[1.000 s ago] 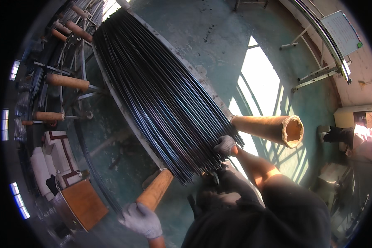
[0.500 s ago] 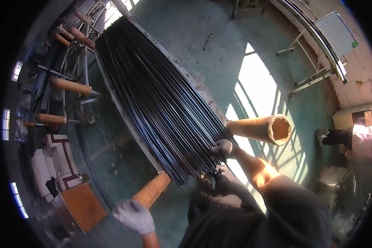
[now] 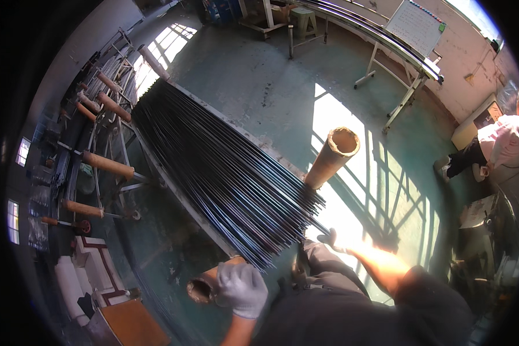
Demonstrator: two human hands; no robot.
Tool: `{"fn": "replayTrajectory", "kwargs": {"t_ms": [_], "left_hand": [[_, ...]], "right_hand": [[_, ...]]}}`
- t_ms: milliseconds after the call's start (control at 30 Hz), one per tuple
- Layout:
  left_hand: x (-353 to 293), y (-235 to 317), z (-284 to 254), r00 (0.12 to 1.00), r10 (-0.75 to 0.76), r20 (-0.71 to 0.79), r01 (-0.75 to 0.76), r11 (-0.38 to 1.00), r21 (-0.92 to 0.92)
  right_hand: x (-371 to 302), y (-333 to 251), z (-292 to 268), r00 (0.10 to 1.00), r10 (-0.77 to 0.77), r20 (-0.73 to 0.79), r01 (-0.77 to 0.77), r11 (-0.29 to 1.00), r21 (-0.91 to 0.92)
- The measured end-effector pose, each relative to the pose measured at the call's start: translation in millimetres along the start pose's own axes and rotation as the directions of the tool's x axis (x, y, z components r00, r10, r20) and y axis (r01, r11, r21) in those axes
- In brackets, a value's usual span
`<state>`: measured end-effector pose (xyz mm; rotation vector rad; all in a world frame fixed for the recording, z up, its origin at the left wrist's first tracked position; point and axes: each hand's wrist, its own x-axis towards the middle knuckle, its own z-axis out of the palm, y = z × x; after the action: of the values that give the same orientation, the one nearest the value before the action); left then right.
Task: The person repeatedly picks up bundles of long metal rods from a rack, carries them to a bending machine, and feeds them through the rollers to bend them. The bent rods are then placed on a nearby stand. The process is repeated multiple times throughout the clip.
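Observation:
A wide layer of long, thin dark rods (image 3: 213,167) lies on a pale frame, with the near ends uneven. My left hand (image 3: 242,291), in a pale knitted glove, is beside the rods' near left corner, over a brown cardboard tube (image 3: 200,290). Its fingers are curled, and what they hold, if anything, is hidden. My right hand (image 3: 330,239) is off the near right corner, partly lost in shadow and glare. One rod sticks out past the others and runs into its closed fingers. A second cardboard tube (image 3: 328,161) stands up at the right corner.
On the left are racks carrying more cardboard tubes (image 3: 108,164), a pale sofa (image 3: 92,271) and a brown-topped table (image 3: 134,324). A long stand (image 3: 380,37) with a whiteboard (image 3: 416,27) is at the far right. Another person (image 3: 499,141) in pink is at the right.
My left hand has moved right, from the tube's outer end toward the rod ends. My right hand has come off the top of the rods to just beyond their near right ends. The view has shifted.

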<state>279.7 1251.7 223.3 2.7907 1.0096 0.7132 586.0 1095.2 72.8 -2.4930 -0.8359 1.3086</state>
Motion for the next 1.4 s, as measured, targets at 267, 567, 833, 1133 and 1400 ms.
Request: {"fn": "replayTrajectory", "kwargs": {"t_ms": [267,567,833,1133,1400], "left_hand": [[-68,32,191,0.450,-0.277,0.849,0.891,0.073,-0.449],[-70,86,220,0.250,0.046,0.967,0.784,-0.596,-0.174],[-118,302,68,0.334,0.456,0.825,0.903,-0.405,-0.141],[-162,653,-118,0.534,0.816,0.221,0.787,-0.385,-0.482],[-338,893,-138,0.157,0.925,0.347,0.951,-0.236,0.198]], "right_hand": [[-397,254,101,0.818,0.572,-0.055,-0.573,0.803,-0.167],[-535,300,210,0.693,0.374,-0.616,-0.513,0.856,-0.058],[-596,487,275,0.576,0.576,-0.580,-0.536,0.802,0.264],[-637,690,373,0.062,0.808,-0.585,-0.528,0.524,0.668],[-661,759,386,-0.226,0.896,-0.381,-0.215,0.336,0.917]]}}
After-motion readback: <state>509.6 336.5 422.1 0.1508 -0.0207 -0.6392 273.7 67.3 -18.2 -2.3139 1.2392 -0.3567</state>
